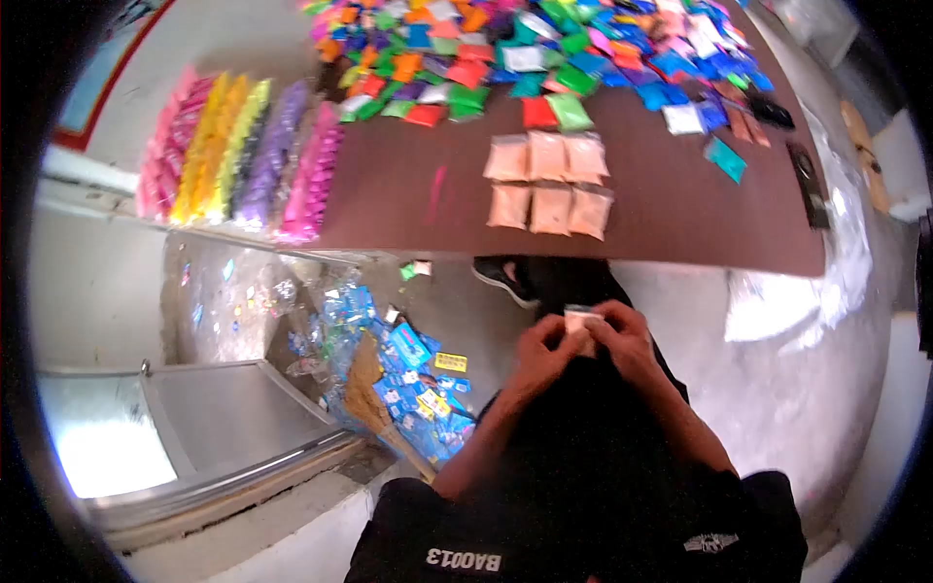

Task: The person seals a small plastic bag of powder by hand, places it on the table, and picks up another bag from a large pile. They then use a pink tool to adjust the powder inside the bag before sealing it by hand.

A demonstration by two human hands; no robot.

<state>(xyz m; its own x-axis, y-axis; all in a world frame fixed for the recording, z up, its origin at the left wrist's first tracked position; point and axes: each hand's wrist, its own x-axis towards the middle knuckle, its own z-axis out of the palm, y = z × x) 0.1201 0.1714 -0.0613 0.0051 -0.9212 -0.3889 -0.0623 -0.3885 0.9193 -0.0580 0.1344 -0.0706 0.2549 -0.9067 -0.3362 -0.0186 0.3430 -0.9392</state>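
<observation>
Six peach packets (549,183) lie on the brown tabletop (680,214), near the middle of its near edge. They sit in two rows of three, and each touches its neighbours.

One small pale packet (580,319) is held below that edge, over the person's dark lap. The left hand (539,352) and the right hand (627,335) both pinch it. Thumbs and fingertips of both hands are closed on its sides, and the two hands meet at it.

Five colour bands of packets (238,155) run side by side along the left end of the tabletop: pink, yellow, yellow-green, purple and magenta. The packets in each band overlap too closely to count.

One wide heap of loose coloured packets (525,53) spreads along the far edge, with orange, green, blue, red and purple mixed together. They are also too many and too blurred to count. One teal packet (726,157) lies apart from the heap, toward the right end.

Two dark flat objects (805,177) lie close to the right edge; what they are cannot be told.

On the floor (777,389), below the near left corner, many blue packets (408,374) lie in a pile. One dark shoe (501,277) shows just under the near edge.
</observation>
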